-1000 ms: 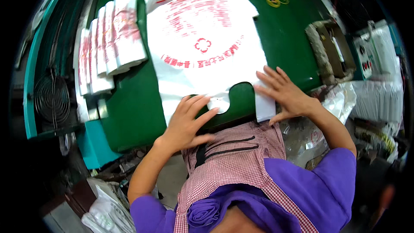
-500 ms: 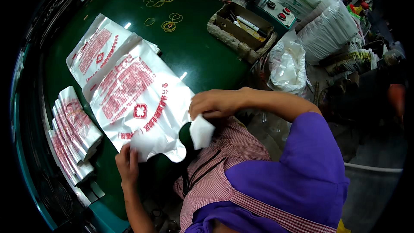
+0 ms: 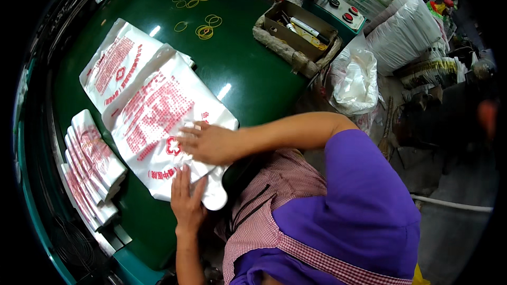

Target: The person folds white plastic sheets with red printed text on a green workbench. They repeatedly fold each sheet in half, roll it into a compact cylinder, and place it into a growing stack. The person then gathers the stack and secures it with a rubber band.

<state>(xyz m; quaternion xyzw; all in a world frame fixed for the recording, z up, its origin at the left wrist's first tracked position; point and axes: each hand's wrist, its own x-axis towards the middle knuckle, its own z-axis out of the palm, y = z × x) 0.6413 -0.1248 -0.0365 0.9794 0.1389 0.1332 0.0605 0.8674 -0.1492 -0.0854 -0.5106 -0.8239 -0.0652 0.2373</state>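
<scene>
A white plastic bag with red print lies flat on the green table, its handle end toward me. My right hand rests on the bag beside the red emblem, fingers spread, slightly blurred. Close below it, my left hand lies on the handle end with its fingers stretched out. One rounded white handle tab sticks out to the right of the left hand. Another printed white bag lies partly under the first, farther back on the left.
Folded printed bags lie in an overlapping row at the left. Yellow rubber bands are scattered on the green table. A box with pens stands at the far right edge, beside a control panel with buttons and white sacks.
My right hand has moved left from the bag's right corner onto its printed face. My left hand has shifted right from the lower left corner. The raised right handle flap no longer stands out.
</scene>
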